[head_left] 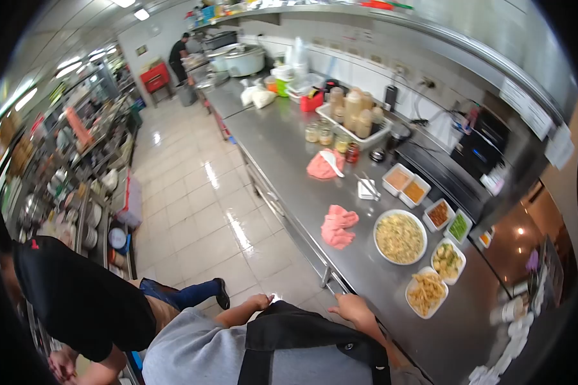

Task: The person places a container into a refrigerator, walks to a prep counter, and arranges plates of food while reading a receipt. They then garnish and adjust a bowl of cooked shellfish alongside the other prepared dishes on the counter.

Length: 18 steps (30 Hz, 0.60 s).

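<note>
At the bottom centre, my left hand (261,301) is in front of the black apron (289,333), its fingers curled closed; what they hold, if anything, is too small to make out. Beside the counter's front edge is my right hand (352,308), fingers apart and nothing visible in them. Nearest to it on the steel counter (366,289) are a white dish of fries (426,292) and a crumpled pink cloth (339,226). A large white bowl of pale chopped food (400,237) stands behind the fries. Next to it sits a dish of yellow-green pieces (448,262).
Small tubs of toppings (438,215), a white spoon on a second pink cloth (325,165) and a tray of sauce bottles (353,115) line the counter. A co-worker in black (77,295) stands close on the left; another person (178,56) is far back. Shelving (87,218) runs along the left.
</note>
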Motion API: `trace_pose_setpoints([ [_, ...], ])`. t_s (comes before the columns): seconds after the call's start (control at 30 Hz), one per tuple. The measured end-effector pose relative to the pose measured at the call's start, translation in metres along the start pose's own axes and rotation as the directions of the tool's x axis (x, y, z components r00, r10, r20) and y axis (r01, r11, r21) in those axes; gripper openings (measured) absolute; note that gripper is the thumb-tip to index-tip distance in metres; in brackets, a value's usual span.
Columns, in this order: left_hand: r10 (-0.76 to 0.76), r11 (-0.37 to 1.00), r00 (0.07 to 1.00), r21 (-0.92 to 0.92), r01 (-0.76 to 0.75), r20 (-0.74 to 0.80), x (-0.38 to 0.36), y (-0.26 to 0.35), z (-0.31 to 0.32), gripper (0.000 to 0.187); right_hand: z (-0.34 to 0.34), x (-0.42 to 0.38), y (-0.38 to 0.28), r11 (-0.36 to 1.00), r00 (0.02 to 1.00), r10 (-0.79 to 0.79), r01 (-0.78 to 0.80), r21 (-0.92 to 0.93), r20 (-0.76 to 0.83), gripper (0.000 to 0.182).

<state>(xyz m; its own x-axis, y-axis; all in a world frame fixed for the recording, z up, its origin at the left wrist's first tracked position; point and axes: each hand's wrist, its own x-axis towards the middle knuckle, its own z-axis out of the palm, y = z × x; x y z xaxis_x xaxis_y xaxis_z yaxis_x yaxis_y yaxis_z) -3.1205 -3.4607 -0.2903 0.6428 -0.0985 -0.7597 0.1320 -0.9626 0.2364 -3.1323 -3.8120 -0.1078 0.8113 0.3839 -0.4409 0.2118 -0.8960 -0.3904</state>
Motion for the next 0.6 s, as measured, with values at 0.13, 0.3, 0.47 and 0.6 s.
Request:
trace_pose_setpoints([
  [0.13, -0.088, 0.995, 0.986, -0.058, 0.08, -0.142, -0.013, -0.04, 0.016, 0.048, -0.025, 0.038, -0.009, 0.993, 0.993, -0.116, 0.116, -0.016, 0.011, 0.055],
  [0.3, -0.313, 0.912, 0.881, -0.371, 0.175, -0.355, -0.042, -0.075, 0.052, 0.052, -0.056, 0.077, -0.035, 0.993, 0.996, -0.084, 0.087, -0.082, 0.04, 0.048],
  [0.47, -0.129, 0.944, 0.99, -0.313, 0.106, -0.054, -0.014, -0.122, 0.067, 0.066, -0.035, 0.141, -0.056, 0.954, 0.955, -0.266, 0.28, -0.104, 0.132, 0.056],
  [0.6, 0.142, 0.95, 0.949, -0.229, -0.21, -0.283, 0.008, -0.109, 0.028, 0.049, -0.002, 0.204, -0.104, 0.82, 0.824, -0.536, 0.56, -0.12, 0.185, 0.066],
])
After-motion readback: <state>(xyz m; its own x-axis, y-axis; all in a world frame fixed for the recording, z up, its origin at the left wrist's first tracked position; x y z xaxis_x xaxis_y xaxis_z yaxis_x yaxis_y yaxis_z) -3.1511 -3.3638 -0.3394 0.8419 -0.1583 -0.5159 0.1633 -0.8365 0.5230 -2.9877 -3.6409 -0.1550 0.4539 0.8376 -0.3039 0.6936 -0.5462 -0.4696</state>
